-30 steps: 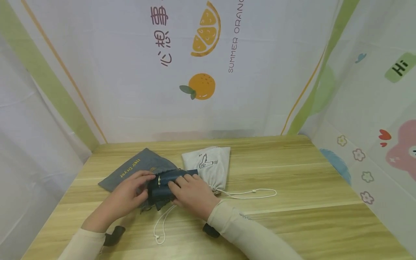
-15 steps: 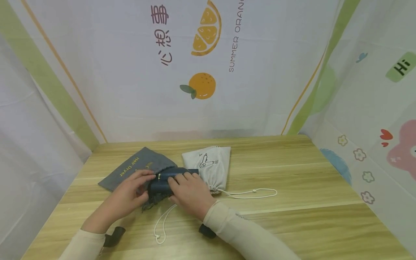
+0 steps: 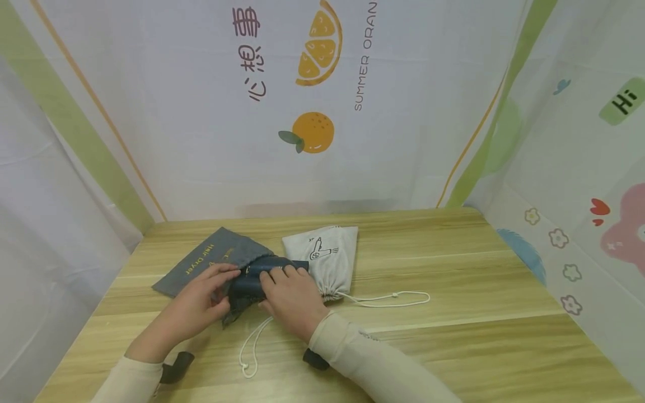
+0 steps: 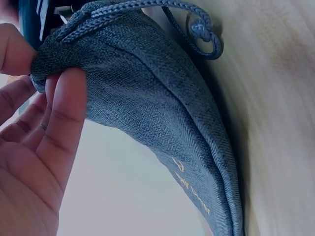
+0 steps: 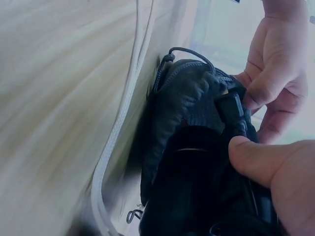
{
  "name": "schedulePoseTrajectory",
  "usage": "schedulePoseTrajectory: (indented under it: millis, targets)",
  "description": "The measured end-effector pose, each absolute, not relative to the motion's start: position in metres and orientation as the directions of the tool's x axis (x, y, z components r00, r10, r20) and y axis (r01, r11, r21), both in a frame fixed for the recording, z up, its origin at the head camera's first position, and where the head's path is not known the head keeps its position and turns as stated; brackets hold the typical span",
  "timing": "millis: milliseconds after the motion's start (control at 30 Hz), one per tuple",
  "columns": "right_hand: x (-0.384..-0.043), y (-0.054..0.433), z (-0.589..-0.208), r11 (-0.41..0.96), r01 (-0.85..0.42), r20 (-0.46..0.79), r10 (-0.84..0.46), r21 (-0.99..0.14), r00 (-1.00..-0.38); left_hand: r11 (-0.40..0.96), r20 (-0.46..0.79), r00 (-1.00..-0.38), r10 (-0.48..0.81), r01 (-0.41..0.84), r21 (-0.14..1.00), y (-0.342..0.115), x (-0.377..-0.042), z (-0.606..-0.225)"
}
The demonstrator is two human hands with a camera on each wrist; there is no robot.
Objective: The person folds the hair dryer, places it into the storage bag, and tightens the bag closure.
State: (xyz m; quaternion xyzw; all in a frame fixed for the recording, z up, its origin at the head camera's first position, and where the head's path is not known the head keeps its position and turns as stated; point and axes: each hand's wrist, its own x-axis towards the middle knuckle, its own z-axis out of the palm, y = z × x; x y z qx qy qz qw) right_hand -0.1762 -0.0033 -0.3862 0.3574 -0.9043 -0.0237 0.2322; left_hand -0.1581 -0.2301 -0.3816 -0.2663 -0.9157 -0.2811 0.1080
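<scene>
A dark blue hair dryer [image 3: 247,284] lies partly inside the mouth of a grey drawstring pouch [image 3: 194,260] with yellow "Hair Dryer" lettering. My left hand [image 3: 201,294] pinches the pouch's rim between thumb and fingers, clear in the left wrist view, where the grey fabric [image 4: 133,78] stretches away from the fingertips. My right hand [image 3: 294,296] grips the dryer from above, its fingers over the body. In the right wrist view the right thumb [image 5: 256,160] presses a black plug [image 5: 230,108] at the pouch opening. The dryer's inner end is hidden in the pouch.
Behind the right hand lies a pale drawstring bag [image 3: 335,252] with a hair dryer drawing. One white cord loop [image 3: 403,300] extends right on the wooden table [image 3: 453,336], another cord loop [image 3: 248,358] toward the front. A white printed curtain [image 3: 201,140] stands behind.
The right hand has moved slightly left with the hair dryer, and the pouch's mouth now covers more of it. The left hand stays at the rim.
</scene>
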Motion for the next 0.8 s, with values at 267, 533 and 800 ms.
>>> schedulePoseTrajectory:
  millis: [267,533,800]
  targets:
    - [-0.173,-0.01,-0.387,0.749,-0.622,0.363,-0.659,0.23,-0.659,0.692,0.356,-0.831,0.428,0.555,0.462,-0.228,-0.159,-0.381]
    - [-0.171,-0.015,-0.393,0.748,-0.614,0.356,-0.662,0.253,-0.659,0.692,0.352,-0.835,0.423,0.549,0.469,-0.225,-0.159,-0.382]
    - [-0.171,-0.02,-0.392,0.765,-0.597,0.346,-0.642,0.241,-0.684,0.685,0.335,-0.836,0.436,0.549,0.479,-0.223,-0.159,-0.386]
